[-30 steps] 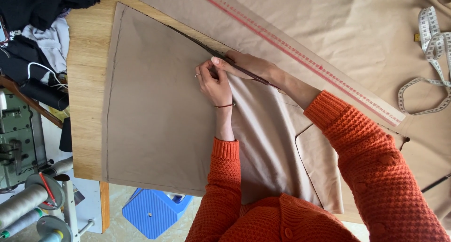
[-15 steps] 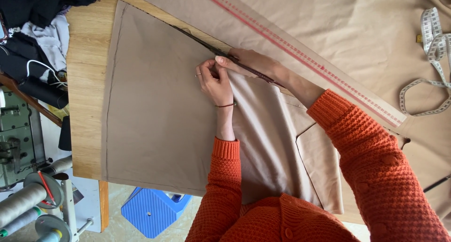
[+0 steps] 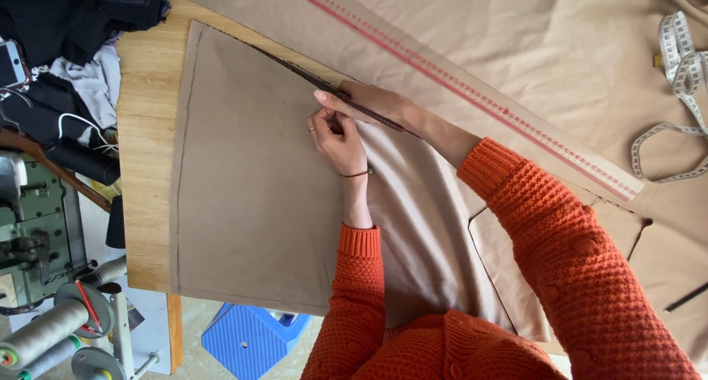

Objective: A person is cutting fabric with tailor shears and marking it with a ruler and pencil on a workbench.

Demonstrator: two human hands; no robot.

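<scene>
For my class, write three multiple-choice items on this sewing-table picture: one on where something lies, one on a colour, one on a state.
1. Where does the long ruler lie?
A. On the tan cloth, beyond the hands
B. On the floor
C. On the sewing machine

2. What colour are the sweater sleeves?
A. Blue
B. Orange
C. White

3. How does the tape measure lie?
A. Rolled tight
B. Loose and looped
C. Hung round the neck

Answers:
1 A, the ruler runs slantwise over the cloth past the left hand and right hand.
2 B, both arms are in orange knit.
3 B, it curls open at the right edge.
</scene>
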